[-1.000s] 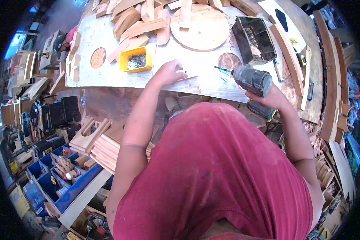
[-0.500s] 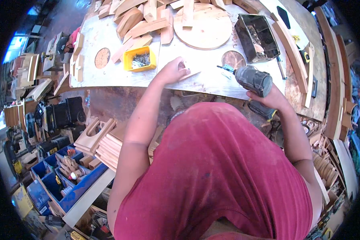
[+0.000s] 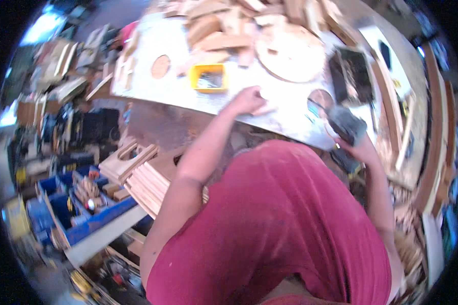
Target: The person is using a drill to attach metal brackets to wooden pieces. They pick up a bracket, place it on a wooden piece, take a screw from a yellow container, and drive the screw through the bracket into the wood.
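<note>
My right hand (image 3: 362, 150) grips a dark cordless drill (image 3: 347, 125), its bit end pointing left over the white tabletop (image 3: 285, 119). A turquoise blur shows beside the bit, too smeared to make out. My left hand (image 3: 247, 101) rests near the table's front edge with its fingers curled together. A pale wooden piece (image 3: 264, 110) lies at its fingertips; whether the fingers grip it or something smaller is blurred. Just beyond that hand stands a yellow bin (image 3: 208, 78) of metal screws or similar hardware.
Wooden blocks (image 3: 221, 40) and a round wooden disc (image 3: 290, 56) lie at the back. A dark open box (image 3: 350, 76) and long curved boards (image 3: 389, 112) are on the right. Below left are stacked slotted wood parts (image 3: 147, 185) and a blue divided tool tray (image 3: 94, 229).
The view has swung, so the table appears turned and shifted right, and the picture is blurrier. Both hands keep about their places over the table; the drill stays in my right hand.
</note>
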